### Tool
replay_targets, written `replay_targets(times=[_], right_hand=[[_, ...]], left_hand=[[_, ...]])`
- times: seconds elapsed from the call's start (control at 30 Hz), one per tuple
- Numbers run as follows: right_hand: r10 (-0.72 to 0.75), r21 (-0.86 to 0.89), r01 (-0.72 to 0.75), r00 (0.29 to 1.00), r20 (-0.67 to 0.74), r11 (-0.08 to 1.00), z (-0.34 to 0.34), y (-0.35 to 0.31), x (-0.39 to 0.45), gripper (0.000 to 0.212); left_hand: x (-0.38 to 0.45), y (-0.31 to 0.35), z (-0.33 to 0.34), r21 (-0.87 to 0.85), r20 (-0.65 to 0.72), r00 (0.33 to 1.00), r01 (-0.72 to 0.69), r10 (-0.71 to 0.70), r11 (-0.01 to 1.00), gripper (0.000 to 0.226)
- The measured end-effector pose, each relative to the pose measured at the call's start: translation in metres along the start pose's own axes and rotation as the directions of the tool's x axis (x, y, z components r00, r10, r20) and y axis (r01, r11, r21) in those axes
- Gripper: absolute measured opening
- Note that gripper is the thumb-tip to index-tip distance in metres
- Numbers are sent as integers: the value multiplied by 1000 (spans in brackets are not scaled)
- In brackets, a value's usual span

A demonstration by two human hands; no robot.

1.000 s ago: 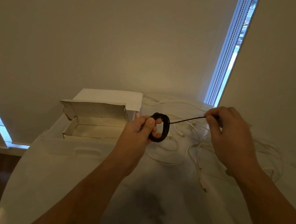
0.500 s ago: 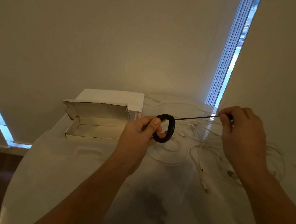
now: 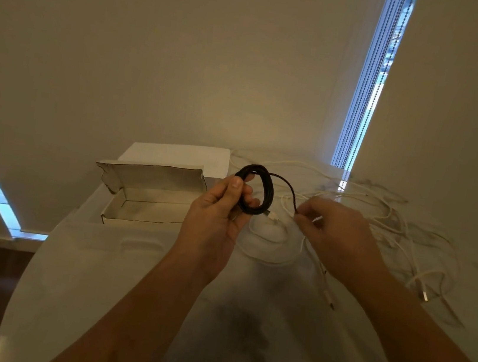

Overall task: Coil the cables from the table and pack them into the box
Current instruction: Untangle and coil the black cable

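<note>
Frame centre: left hand (image 3: 221, 209) grips black coil (image 3: 256, 191), right hand (image 3: 339, 227) pinches its tail (image 3: 290, 193). Wrap the tail snug round the loops, keep them pinched. Box (image 3: 148, 195) open centre-left; white cables (image 3: 380, 220) loose on desk (image 3: 122, 287).

A single head-worn wide-angle view looks forward and down from close above the table (image 3: 120, 302), facing the wall at 12 o'clock; the box (image 3: 148, 195) sits at 11 o'clock, forearms entering from 6
</note>
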State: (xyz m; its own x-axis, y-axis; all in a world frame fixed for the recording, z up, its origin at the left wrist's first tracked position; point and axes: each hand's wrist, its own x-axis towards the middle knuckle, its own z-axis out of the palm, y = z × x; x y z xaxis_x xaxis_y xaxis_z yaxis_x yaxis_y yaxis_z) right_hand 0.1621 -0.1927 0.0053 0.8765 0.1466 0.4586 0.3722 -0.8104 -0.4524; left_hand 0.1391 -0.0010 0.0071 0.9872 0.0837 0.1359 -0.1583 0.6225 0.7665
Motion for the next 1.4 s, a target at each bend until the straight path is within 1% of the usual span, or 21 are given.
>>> replay_targets(times=[0.07, 0.1, 0.17, 0.23, 0.33, 0.4, 0.47, 0.53, 0.63, 0.77, 0.9, 1.07, 1.17, 1.23, 1.33, 1.4], right_hand=[[101, 237, -106, 994, 33, 966, 4, -7, -1, 3], [138, 355, -151, 989, 61, 923, 5, -11, -1, 3], [190, 582, -225, 974, 123, 781, 3, -19, -2, 3], [238, 722, -270, 960, 149, 638, -1, -24, -3, 7], [291, 830, -314, 937, 193, 461, -4, -28, -4, 13], [303, 870, -338, 924, 233, 360, -5, -30, -4, 16], [292, 891, -358, 916, 276, 281, -4, -31, -5, 19], [265, 892, -385, 909, 322, 238, -2, -31, -5, 21], [262, 855, -454, 882, 392, 250, 0, -31, -6, 24], [249, 791, -537, 841, 480, 292, 1, -30, -4, 27], [275, 758, -573, 818, 506, 311, 2, -35, -5, 27], [250, 752, -586, 810, 530, 303, 3, -39, -5, 31], [234, 717, -584, 811, 536, 380, 6, -40, -8, 32], [214, 716, -569, 820, 531, 404, 9, -39, -10, 31], [197, 758, -542, 839, 506, 362, 9, -37, -10, 26], [206, 772, -534, 846, 492, 346, 6, -38, -10, 28]], left_hand=[[-1, -3, 1, -7, 19, 999, 38, -38, 999, 25], [-2, -6, 1, 11, 26, 998, 49, -50, 999, 26], [-1, -9, 0, 80, 24, 998, 54, -56, 995, 27], [-1, -11, -1, 136, 18, 998, 50, -53, 989, 21], [-1, -12, -2, 139, 15, 996, 81, -84, 987, 17], [-1, -13, -2, 129, 44, 993, 106, -112, 986, 19], [-2, -14, -1, 125, 68, 989, 120, -129, 985, 21], [-3, -15, 0, 152, 82, 989, 113, -126, 982, 21], [-3, -16, -1, 176, 85, 990, 100, -116, 979, 21], [-1, -17, -3, 170, 35, 992, 110, -118, 979, 22], [-1, -18, -3, 191, -9, 994, 104, -105, 976, 21], [-2, -17, -3, 221, -35, 996, 90, -84, 971, 26], [-4, -17, -3, 256, -25, 996, 86, -82, 963, 27], [-5, -17, -1, 259, -36, 997, 80, -73, 963, 23], [-5, -19, 0, 265, -53, 997, 67, -55, 962, 20], [-3, -19, -2, 268, -68, 997, 56, -39, 962, 23]])
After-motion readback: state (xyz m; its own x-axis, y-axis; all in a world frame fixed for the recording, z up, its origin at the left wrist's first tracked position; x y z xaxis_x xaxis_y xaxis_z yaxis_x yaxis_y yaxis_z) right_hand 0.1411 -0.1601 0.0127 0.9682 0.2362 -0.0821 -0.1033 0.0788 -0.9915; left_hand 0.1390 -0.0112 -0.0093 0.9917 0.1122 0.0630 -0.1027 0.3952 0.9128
